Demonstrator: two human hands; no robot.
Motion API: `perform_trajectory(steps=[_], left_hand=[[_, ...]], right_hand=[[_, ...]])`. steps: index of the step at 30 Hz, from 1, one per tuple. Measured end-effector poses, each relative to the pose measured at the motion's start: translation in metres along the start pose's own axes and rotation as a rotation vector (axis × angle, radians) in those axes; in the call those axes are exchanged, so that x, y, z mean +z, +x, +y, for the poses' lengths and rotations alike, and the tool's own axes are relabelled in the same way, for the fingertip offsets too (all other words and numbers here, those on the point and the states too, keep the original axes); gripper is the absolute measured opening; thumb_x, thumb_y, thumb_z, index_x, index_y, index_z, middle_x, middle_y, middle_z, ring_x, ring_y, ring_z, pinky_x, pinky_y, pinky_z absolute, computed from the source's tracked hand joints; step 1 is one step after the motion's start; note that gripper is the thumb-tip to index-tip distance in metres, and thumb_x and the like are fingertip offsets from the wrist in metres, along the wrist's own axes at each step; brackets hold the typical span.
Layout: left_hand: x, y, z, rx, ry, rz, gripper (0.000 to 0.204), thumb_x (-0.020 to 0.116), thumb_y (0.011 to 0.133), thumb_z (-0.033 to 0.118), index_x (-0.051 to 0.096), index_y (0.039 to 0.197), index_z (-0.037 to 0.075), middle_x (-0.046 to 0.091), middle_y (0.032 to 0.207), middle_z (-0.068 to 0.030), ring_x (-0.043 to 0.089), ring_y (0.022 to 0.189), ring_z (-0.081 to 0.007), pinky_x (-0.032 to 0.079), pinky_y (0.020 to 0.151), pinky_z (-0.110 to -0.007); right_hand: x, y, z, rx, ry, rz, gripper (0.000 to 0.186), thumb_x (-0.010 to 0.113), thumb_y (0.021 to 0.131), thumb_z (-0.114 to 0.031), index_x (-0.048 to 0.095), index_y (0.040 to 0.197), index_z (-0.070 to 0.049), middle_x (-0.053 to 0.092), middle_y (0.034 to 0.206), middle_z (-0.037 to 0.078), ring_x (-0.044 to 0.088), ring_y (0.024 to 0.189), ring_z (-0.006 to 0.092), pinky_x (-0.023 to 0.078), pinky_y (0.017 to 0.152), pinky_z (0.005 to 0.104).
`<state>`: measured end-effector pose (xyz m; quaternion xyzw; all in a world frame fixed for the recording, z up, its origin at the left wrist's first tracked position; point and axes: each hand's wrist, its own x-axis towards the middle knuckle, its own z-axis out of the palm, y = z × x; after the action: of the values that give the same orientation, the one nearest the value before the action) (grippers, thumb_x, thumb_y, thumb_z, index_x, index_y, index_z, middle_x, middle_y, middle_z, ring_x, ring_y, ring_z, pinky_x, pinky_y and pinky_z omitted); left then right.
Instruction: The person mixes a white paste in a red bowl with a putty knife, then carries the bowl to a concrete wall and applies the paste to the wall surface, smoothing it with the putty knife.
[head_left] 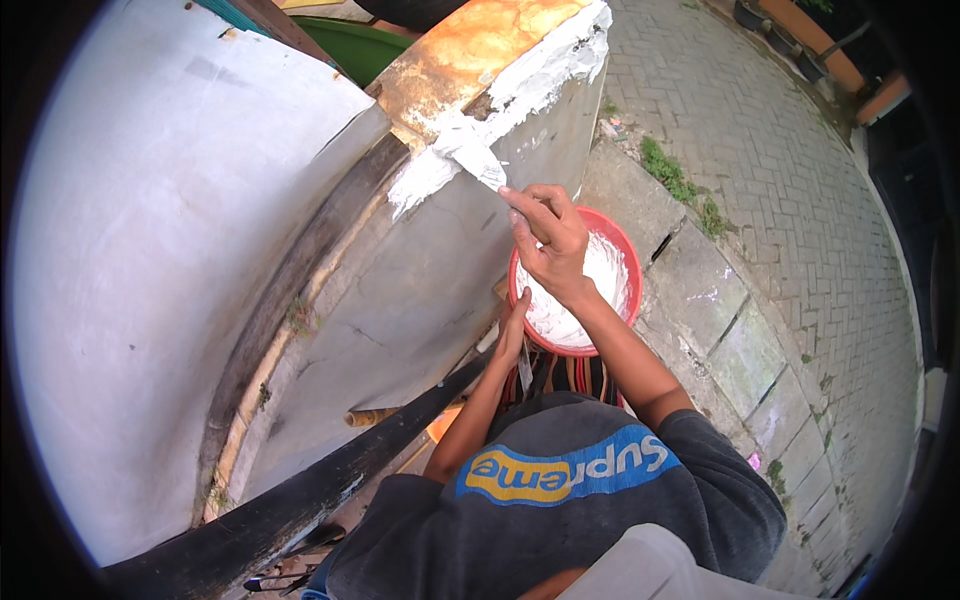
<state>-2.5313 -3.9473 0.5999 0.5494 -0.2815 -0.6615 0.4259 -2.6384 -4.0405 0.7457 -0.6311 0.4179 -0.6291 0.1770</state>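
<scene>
My right hand (pixel 552 240) is closed round the handle of a putty knife (pixel 478 163), whose blade is coated in white paste. The blade lies against the upper corner of a grey wall (pixel 440 250), where a thick, rough patch of white paste (pixel 424 182) covers the edge. Below that hand is a round red bowl (pixel 632 262) holding more white paste (pixel 603 275). My left hand (pixel 514 322) grips the bowl's left side, its fingers partly hidden beneath and behind the rim.
More white paste runs along the stained orange wall top (pixel 450 50). A pale sloping surface (pixel 190 220) fills the left, beside a dark curved edge (pixel 300 255). A black pole (pixel 330 480) crosses at lower left. Concrete slabs (pixel 700 280) and brick paving (pixel 800 190) lie right.
</scene>
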Motion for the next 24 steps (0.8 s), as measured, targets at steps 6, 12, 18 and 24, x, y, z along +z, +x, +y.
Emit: perform_trajectory(steps=[6,12,18,24], left_hand=[[-0.008,0.011,-0.016,-0.042,0.009,-0.030,0.072,0.053,0.098,0.052,0.040,0.146,0.000,0.050,0.140,-0.0144,0.048,0.128,-0.0235,0.035,0.109,-0.037],[-0.013,0.015,-0.024,-0.043,0.009,-0.063,0.071,0.053,0.098,0.051,0.040,0.146,-0.001,0.049,0.142,-0.0158,0.047,0.130,-0.0244,0.034,0.110,-0.037],[-0.013,0.014,-0.025,-0.081,0.015,-0.045,0.071,0.053,0.099,0.049,0.039,0.148,-0.001,0.048,0.145,-0.0164,0.046,0.132,-0.0249,0.033,0.111,-0.037],[-0.007,0.007,-0.005,-0.134,0.059,-0.042,0.071,0.054,0.099,0.048,0.037,0.148,-0.001,0.047,0.146,-0.0165,0.046,0.132,-0.0249,0.034,0.111,-0.037]], right_hand=[[0.006,0.002,0.015,-0.125,-0.072,0.046,0.051,0.071,0.072,0.007,0.073,0.117,-0.018,0.060,0.093,0.004,0.055,0.071,0.0174,0.044,0.057,0.0294],[-0.001,0.013,0.037,-0.168,-0.128,0.019,0.056,0.070,0.072,0.009,0.072,0.120,-0.020,0.059,0.096,0.005,0.055,0.076,0.0195,0.046,0.060,0.0305],[-0.006,0.024,0.053,-0.196,-0.141,0.011,0.058,0.070,0.071,0.010,0.072,0.120,-0.021,0.058,0.097,0.005,0.055,0.078,0.0203,0.048,0.061,0.0306],[-0.014,0.034,0.067,-0.212,-0.146,0.013,0.061,0.069,0.070,0.011,0.072,0.121,-0.022,0.059,0.099,0.005,0.056,0.080,0.0205,0.048,0.061,0.0302]])
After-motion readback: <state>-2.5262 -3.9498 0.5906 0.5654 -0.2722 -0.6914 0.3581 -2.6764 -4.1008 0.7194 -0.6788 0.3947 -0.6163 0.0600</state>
